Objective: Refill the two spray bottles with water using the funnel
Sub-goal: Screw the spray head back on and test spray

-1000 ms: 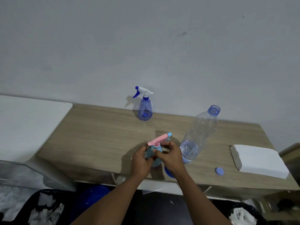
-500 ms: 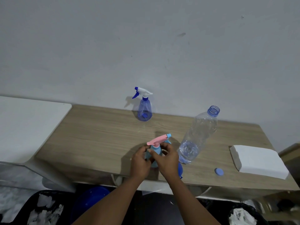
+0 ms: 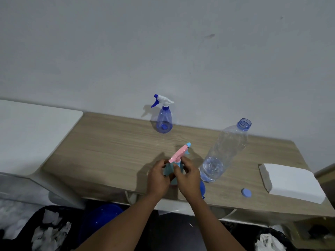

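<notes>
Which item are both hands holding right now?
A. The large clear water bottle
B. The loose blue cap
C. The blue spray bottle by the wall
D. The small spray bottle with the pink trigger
D: the left hand and right hand both close around the pink-trigger spray bottle near the table's front edge.

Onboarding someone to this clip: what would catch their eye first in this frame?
Front and centre, the left hand and right hand grip the pink-topped spray bottle at the wooden table's near edge. Just right of them stands the uncapped water bottle, with little water, its blue cap lying beside it. The blue spray bottle stands alone by the wall.
</notes>
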The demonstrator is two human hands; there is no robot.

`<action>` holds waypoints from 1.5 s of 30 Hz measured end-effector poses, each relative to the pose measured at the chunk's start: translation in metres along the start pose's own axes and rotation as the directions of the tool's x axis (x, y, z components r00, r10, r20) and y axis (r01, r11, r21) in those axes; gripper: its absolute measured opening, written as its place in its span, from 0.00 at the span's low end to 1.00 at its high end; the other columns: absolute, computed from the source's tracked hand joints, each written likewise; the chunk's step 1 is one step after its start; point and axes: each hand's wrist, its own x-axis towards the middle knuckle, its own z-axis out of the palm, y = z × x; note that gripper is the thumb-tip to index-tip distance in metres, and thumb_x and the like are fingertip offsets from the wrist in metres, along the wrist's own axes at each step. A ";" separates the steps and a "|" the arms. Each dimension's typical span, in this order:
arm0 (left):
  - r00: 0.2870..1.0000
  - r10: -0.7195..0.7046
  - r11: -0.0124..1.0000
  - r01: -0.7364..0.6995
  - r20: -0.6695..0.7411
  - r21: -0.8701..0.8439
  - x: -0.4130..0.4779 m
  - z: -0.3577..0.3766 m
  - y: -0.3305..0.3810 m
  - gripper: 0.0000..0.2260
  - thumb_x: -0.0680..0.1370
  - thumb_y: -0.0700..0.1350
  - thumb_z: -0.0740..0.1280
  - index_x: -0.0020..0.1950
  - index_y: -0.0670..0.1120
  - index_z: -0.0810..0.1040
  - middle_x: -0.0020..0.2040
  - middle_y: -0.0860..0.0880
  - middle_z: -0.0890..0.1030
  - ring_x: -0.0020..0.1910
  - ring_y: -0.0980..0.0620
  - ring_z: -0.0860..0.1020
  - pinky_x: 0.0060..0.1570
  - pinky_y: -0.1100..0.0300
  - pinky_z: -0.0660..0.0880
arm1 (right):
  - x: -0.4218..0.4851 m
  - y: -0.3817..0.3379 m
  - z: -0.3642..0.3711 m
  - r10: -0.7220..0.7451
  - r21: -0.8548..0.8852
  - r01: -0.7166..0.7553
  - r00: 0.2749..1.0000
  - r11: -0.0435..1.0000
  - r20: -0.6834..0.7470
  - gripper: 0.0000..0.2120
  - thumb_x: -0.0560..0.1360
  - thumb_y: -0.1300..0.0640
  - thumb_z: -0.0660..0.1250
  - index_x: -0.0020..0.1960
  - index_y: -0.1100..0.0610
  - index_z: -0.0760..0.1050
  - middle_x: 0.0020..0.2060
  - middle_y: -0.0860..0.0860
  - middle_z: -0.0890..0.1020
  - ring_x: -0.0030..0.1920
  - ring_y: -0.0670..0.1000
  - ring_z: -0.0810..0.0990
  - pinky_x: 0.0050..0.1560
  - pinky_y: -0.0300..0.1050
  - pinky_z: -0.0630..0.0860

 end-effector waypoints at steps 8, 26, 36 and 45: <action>1.000 0.003 1.000 -0.002 0.023 -0.013 0.001 -0.002 0.001 0.18 0.69 0.39 0.75 0.56 0.52 0.80 0.49 0.55 0.84 0.49 0.57 0.82 0.52 0.49 0.80 | 0.003 -0.001 0.000 0.076 0.049 -0.074 0.996 0.996 -0.055 0.18 0.70 0.56 0.79 0.57 0.53 0.77 0.48 0.42 0.83 0.49 0.35 0.80 0.46 0.25 0.74; 0.998 -0.056 0.995 0.059 0.042 -0.080 0.003 -0.004 0.001 0.18 0.66 0.55 0.69 0.55 0.58 0.79 0.49 0.54 0.84 0.49 0.52 0.83 0.50 0.42 0.80 | 0.009 -0.014 0.016 0.123 0.036 -0.120 0.986 0.992 -0.116 0.10 0.73 0.57 0.75 0.45 0.48 0.74 0.40 0.43 0.81 0.41 0.40 0.80 0.39 0.27 0.72; 0.999 -0.020 1.000 0.020 0.025 -0.013 0.004 -0.004 0.008 0.19 0.66 0.47 0.73 0.56 0.54 0.79 0.49 0.54 0.84 0.49 0.55 0.82 0.50 0.48 0.80 | 0.012 -0.002 0.010 0.099 0.049 -0.096 0.993 0.994 -0.059 0.11 0.73 0.58 0.75 0.47 0.46 0.75 0.44 0.45 0.82 0.45 0.37 0.80 0.43 0.26 0.73; 0.998 0.043 0.999 -0.044 0.048 0.018 0.009 -0.007 0.008 0.19 0.67 0.43 0.75 0.55 0.57 0.78 0.51 0.57 0.82 0.50 0.57 0.81 0.51 0.58 0.78 | 0.015 0.009 0.011 0.032 -0.046 -0.031 0.999 0.998 0.032 0.07 0.76 0.54 0.71 0.54 0.52 0.80 0.49 0.46 0.83 0.51 0.43 0.80 0.51 0.36 0.76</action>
